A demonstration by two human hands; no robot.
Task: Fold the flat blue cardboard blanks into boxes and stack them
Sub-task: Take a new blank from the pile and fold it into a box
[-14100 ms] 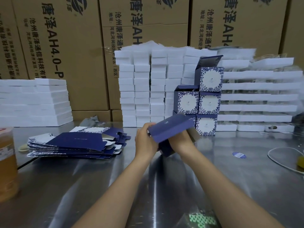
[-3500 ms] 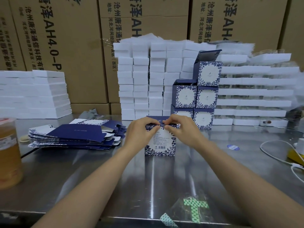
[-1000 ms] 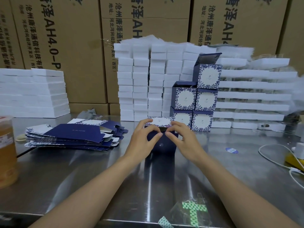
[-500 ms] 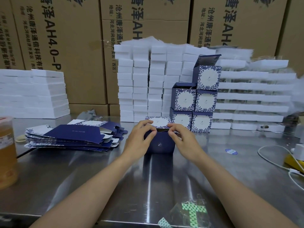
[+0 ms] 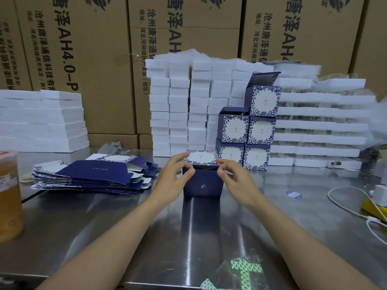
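The left hand (image 5: 173, 178) pinches the upper left corner of the box (image 5: 203, 186), thumb on the near navy face and fingers curled over the far side at the lid flap (image 5: 202, 158). The right hand (image 5: 234, 181) mirrors it on the upper right corner, thumb and forefinger closed on the edge where the flap hinges. The box stands upright on the steel table (image 5: 188, 237), centre of the scene, its top not yet closed: the patterned flap leans back and a dark gap shows under it.

The card looks thin, light and fairly stiff along its panels but soft at the scored creases, so it will likely crush or buckle if squeezed mid-panel. The corners and fold lines seem the safest hold, with a light pinch. The coated surface may be a little slick, and an empty box this light will probably slide on the polished metal if pushed from one side only.

To the left lies a fanned pile of flat blanks (image 5: 94, 176). Just beyond the box on the right, finished boxes (image 5: 247, 130) are stacked, the top one with its lid raised. Behind them stand white foam blocks (image 5: 180, 105) and brown cartons (image 5: 83, 59). A jar (image 5: 8, 195) sits at the left edge, a white cable (image 5: 345, 206) at the right.
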